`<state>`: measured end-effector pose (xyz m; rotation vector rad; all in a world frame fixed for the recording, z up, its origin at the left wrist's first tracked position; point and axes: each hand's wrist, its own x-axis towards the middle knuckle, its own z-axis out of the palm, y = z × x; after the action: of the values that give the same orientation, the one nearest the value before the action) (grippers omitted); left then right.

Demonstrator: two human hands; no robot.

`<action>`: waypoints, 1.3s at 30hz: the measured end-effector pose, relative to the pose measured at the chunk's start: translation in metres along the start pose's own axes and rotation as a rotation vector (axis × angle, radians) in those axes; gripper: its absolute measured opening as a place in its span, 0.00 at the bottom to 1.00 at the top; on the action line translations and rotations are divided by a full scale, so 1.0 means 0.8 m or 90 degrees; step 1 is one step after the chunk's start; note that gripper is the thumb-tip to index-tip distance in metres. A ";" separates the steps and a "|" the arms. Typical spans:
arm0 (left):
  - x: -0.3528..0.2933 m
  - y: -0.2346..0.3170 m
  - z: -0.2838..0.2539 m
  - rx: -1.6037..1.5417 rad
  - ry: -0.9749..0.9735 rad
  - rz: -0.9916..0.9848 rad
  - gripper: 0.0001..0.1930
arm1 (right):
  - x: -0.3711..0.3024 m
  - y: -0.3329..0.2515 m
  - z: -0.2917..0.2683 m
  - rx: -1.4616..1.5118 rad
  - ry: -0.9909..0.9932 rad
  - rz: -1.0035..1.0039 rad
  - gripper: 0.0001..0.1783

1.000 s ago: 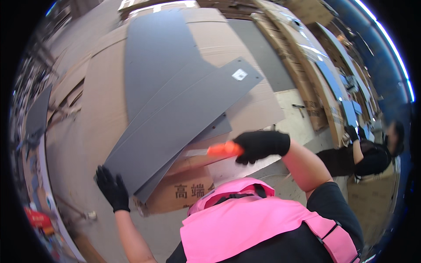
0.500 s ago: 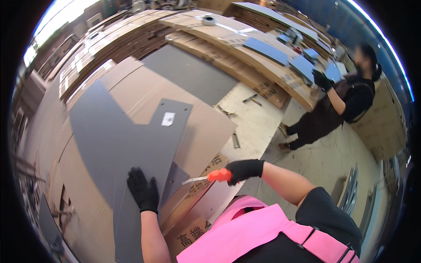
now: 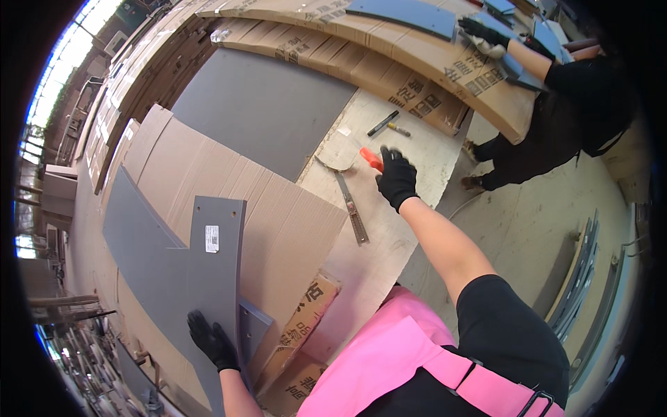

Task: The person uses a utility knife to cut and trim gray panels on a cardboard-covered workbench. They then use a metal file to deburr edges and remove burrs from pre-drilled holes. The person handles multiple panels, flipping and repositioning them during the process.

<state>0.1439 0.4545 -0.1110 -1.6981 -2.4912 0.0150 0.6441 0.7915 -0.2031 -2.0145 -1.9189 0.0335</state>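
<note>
Tool [image 3: 372, 159] with orange handle at far part of pale tabletop [image 3: 431, 163], between black marker [image 3: 383, 123] and metal strip [image 3: 351, 207], inward of right edge. Step in hand: probably laying tool down. Next move seems to call for freeing handle cleanly, left palm steadying grey panel [image 3: 215, 278]. Right hand [image 3: 397, 179] at handle's near end; cannot tell whether fingers grasp or have released. Left hand [image 3: 212, 340] flat on panel, fingers extended, gripping nothing. Tool's long axis slants; tip end points far-left, handle butt near-right. Panel's labelled arm runs near to far.
</note>
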 end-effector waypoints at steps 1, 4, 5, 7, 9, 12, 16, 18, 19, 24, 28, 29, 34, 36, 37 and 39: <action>-0.001 -0.002 0.000 0.003 0.003 0.004 0.30 | 0.000 -0.005 0.007 0.057 0.120 -0.067 0.28; -0.001 -0.004 0.004 -0.002 0.007 0.002 0.30 | -0.034 -0.026 0.028 0.221 -0.199 -0.058 0.24; -0.001 -0.004 0.006 -0.007 0.006 0.000 0.30 | -0.056 -0.037 0.036 0.214 -0.282 -0.044 0.22; 0.008 0.002 0.011 -0.226 0.034 -0.042 0.29 | -0.091 -0.054 0.050 0.210 -0.400 -0.007 0.20; 0.022 0.012 0.014 -0.364 0.076 -0.027 0.28 | -0.105 -0.066 0.061 0.163 -0.286 -0.011 0.17; 0.032 0.026 0.002 -0.077 0.145 0.090 0.25 | -0.095 -0.077 0.067 0.164 -0.313 0.063 0.16; 0.019 0.031 -0.023 0.001 0.135 0.058 0.24 | -0.073 -0.056 0.048 0.254 -0.357 0.132 0.16; 0.016 0.028 -0.022 -0.006 0.152 0.074 0.23 | -0.073 -0.032 0.031 0.289 -0.407 0.137 0.15; 0.015 0.025 -0.017 -0.010 0.160 0.081 0.23 | -0.073 -0.020 0.021 0.291 -0.409 0.138 0.14; 0.006 0.005 0.011 -0.057 0.173 0.040 0.30 | -0.038 -0.047 -0.032 0.432 -0.288 -0.018 0.13; -0.009 0.006 0.001 -0.099 0.240 0.055 0.23 | 0.012 -0.224 -0.056 0.675 -0.154 -0.244 0.19; -0.013 0.009 -0.006 -0.127 0.271 0.068 0.22 | 0.011 -0.272 -0.058 0.637 -0.203 -0.268 0.20; -0.051 0.042 -0.031 0.031 0.169 -0.012 0.24 | -0.023 -0.395 -0.061 0.309 -0.275 -0.363 0.16; -0.076 0.051 -0.030 0.031 0.119 -0.025 0.26 | -0.030 -0.396 -0.061 0.268 -0.238 -0.383 0.16; -0.085 0.051 -0.028 0.030 0.109 -0.021 0.27 | -0.030 -0.390 -0.062 0.288 -0.225 -0.371 0.16; -0.096 0.047 -0.022 0.019 0.082 0.003 0.29 | -0.032 -0.373 -0.065 0.288 -0.258 -0.408 0.15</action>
<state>0.2081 0.3957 -0.1045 -1.6382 -2.3827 -0.0555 0.3683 0.7589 -0.0797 -1.1044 -2.4386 0.6847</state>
